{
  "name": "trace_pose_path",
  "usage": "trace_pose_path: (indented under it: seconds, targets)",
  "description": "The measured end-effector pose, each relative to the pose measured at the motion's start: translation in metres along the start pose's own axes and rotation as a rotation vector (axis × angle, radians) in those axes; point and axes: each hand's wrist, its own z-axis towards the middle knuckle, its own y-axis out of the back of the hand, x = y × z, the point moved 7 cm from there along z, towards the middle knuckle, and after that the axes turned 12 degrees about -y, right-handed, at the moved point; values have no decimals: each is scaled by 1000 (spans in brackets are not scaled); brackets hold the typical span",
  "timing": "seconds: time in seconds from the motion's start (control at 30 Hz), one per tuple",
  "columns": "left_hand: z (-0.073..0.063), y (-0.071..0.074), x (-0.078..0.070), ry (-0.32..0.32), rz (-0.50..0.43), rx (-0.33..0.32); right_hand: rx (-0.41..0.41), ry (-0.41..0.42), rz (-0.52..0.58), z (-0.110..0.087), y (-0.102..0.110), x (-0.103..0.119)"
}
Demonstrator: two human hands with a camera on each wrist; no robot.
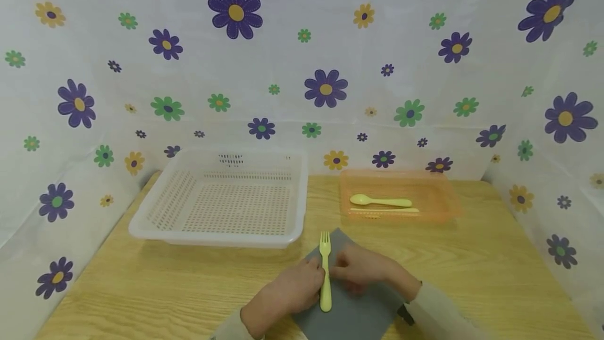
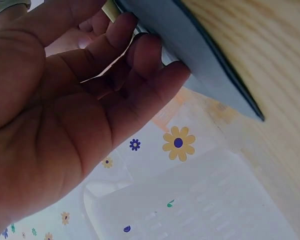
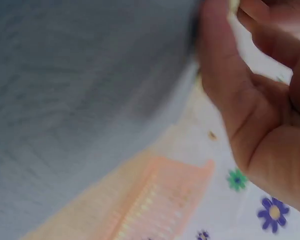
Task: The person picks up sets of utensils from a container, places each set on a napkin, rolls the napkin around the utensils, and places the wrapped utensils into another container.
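A yellow fork (image 1: 325, 277) lies over a grey cloth (image 1: 351, 314), tines toward the back. My left hand (image 1: 298, 286) is at the left side of its handle and pinches it; in the left wrist view, a sliver of yellow shows by the thumb and the other fingers (image 2: 165, 82) bend against the cloth's edge. Right of the fork, my right hand (image 1: 363, 265) is over the cloth with its thumb pointing at the handle. In the right wrist view, that thumb (image 3: 217, 50) stands apart from the bent fingers, and the cloth fills the left side.
A white perforated basket (image 1: 158, 235) stands at the back left. An orange basket (image 1: 439, 214) at the back right holds a yellow spoon (image 1: 382, 201) and a narrow yellow piece (image 1: 384, 210). A flowered sheet (image 1: 278, 62) encloses the back and sides of the wooden table (image 1: 476, 277).
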Motion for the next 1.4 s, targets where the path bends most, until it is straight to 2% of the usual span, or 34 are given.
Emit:
trace_pose_path:
  seconds: [0.17,0.37,0.53,0.77,1.03,1.4]
  targets:
    - [2,0,1,13,-10,5,1,70,-152,-20,6,3]
    - [6,4,-1,7,-1,-2,-6,76,-155,-36,14,-4]
    - [6,5,-2,9,-7,13,-6,57,-122,-37,15,-9]
    - [5,6,-2,3,10,-3,-6,58,-120,-38,13,-10]
    - [5,0,-4,-13,20,-27,-22,74,-169,-38,10,-13]
    - [3,-3,0,11,-1,-35,-11,60,-198,-34,8,-12]
